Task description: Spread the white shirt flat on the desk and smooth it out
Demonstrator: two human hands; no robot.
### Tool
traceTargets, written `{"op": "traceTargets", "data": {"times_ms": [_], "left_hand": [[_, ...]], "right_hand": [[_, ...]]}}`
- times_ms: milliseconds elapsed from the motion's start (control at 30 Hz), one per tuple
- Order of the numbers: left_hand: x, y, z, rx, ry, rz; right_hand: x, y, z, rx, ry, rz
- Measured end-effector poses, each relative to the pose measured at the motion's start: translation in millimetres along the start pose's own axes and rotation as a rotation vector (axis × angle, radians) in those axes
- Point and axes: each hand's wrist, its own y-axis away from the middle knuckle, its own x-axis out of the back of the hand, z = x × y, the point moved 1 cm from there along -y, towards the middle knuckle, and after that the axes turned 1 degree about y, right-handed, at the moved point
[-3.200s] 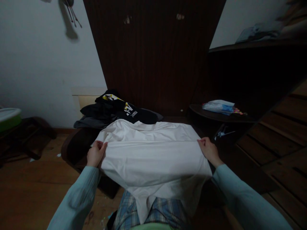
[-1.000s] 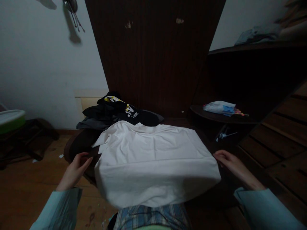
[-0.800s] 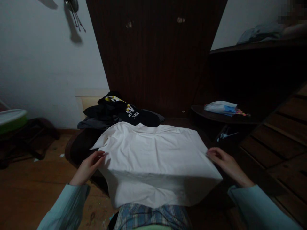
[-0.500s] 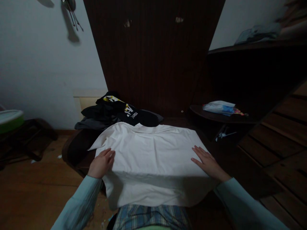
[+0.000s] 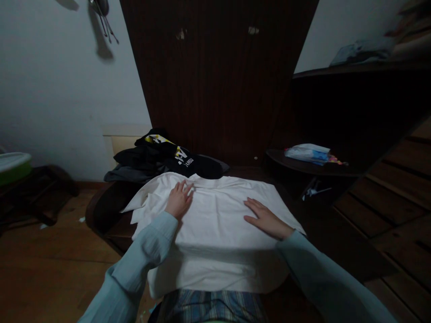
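Note:
A white T-shirt [image 5: 218,215] lies spread over the dark wooden surface, its neckline at the far edge and its lower part hanging over the front edge toward my lap. My left hand [image 5: 180,199] rests on the upper left of the shirt near the collar, fingers apart. On the right half of the cloth my right hand [image 5: 266,219] lies flat, thumb away from the other fingers. Neither hand grips the fabric. Small creases run across the shirt below the neckline.
Behind the shirt at left is a pile of dark clothes [image 5: 144,157], one with white and yellow print. A plastic packet [image 5: 306,153] lies on a rounded shelf [image 5: 276,157] at right. A green and white tub [image 5: 15,168] stands far left. A dark panel [image 5: 218,89] rises behind.
My left hand has moved from the shirt's left edge up and inward, close to the collar. My right hand has slid inward from the right edge.

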Motion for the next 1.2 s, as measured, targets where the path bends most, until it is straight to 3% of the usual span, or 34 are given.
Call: {"op": "traceTargets", "data": {"times_ms": [67,200,367,500,667,1067,1200], "left_hand": [[-13.2,-8,-7,0.074,-0.015,-0.073],[-23.8,-24,-20,0.168,-0.029,-0.242],[-25.9,-47,-25,0.211,-0.031,-0.303],[-31.0,-58,-24,0.259,-0.042,-0.279],[-34.9,-56,-25,0.213,-0.065,-0.148],[-37.7,-34,-23,0.168,-0.024,-0.085],[-39.5,-31,-24,0.11,-0.006,0.048]], "right_hand": [[-7,-19,-11,0.036,-0.04,-0.009],[-20,-53,-12,-0.079,0.057,-0.026],[-23,-82,-6,-0.146,0.159,-0.059],[-20,-100,-7,-0.213,0.174,-0.05],[-21,-109,-7,-0.255,0.178,-0.033],[-22,-91,-6,-0.222,0.208,-0.033],[-22,-86,-7,-0.231,0.217,-0.024]]}}
